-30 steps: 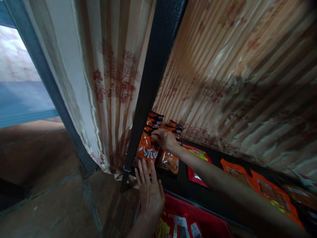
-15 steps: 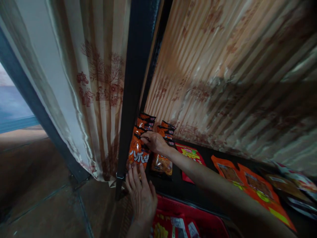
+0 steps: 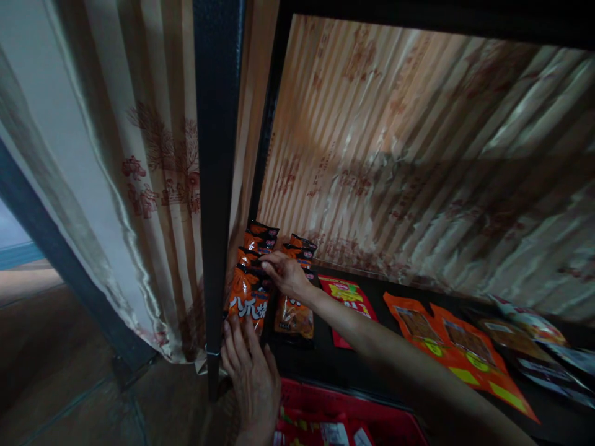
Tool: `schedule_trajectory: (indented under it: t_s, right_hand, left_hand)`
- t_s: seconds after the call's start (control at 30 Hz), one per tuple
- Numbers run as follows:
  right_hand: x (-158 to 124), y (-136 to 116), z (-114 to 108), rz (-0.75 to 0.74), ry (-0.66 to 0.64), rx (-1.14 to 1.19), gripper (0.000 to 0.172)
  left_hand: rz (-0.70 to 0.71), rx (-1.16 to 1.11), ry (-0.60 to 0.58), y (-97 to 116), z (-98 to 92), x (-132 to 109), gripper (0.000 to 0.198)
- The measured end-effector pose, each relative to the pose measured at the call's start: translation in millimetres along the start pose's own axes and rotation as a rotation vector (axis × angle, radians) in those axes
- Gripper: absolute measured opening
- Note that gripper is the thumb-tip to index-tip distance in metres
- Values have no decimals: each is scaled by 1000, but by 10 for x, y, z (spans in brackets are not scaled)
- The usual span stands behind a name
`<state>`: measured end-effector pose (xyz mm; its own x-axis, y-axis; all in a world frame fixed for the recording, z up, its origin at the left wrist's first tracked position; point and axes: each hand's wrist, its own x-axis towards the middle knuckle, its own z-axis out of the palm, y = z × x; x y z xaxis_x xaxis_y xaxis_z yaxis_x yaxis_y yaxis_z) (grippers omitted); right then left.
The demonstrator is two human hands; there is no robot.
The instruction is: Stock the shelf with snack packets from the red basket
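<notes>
An orange-and-black snack bag [image 3: 246,300] with large white characters stands at the front of a row at the shelf's left end. My left hand [image 3: 253,375] lies against its lower front, fingers stretched out and open. From the right, my right hand [image 3: 289,275] reaches over and pinches at the bag's upper right edge, thumb and index finger together. Behind it are more orange bags [image 3: 261,236]. A second row [image 3: 295,316] of similar bags stands alongside, partly hidden by my right hand and wrist.
To the right on the dark shelf [image 3: 320,365] lie a red packet [image 3: 346,297], orange pouches [image 3: 465,341] and darker packages [image 3: 520,347]. A red crate [image 3: 353,402] holding red packets is below the shelf front. A dark post [image 3: 216,186] and curtain [image 3: 158,248] border the left.
The view has shifted, so the shelf and hands appear farther left and slightly lower. Both hands stay at the front orange bag, with little visible change in their grip.
</notes>
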<state>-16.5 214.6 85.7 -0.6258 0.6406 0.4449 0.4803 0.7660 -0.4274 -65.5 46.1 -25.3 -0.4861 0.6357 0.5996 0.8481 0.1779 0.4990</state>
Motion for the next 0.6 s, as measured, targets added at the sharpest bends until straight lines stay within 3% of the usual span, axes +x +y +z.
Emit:
schedule_trajectory:
  t_s: [0.17, 0.4, 0.6]
  right_hand:
    - [90, 270, -90, 33, 156, -35, 23]
    - [292, 540, -121, 103, 257, -50, 24]
    - [-6, 740, -322, 252, 410, -29, 31]
  left_hand:
    - [3, -20, 10, -5, 11, 1, 64]
    - [-5, -17, 13, -55, 80, -3, 58]
    - [52, -41, 70, -19, 22, 55, 73]
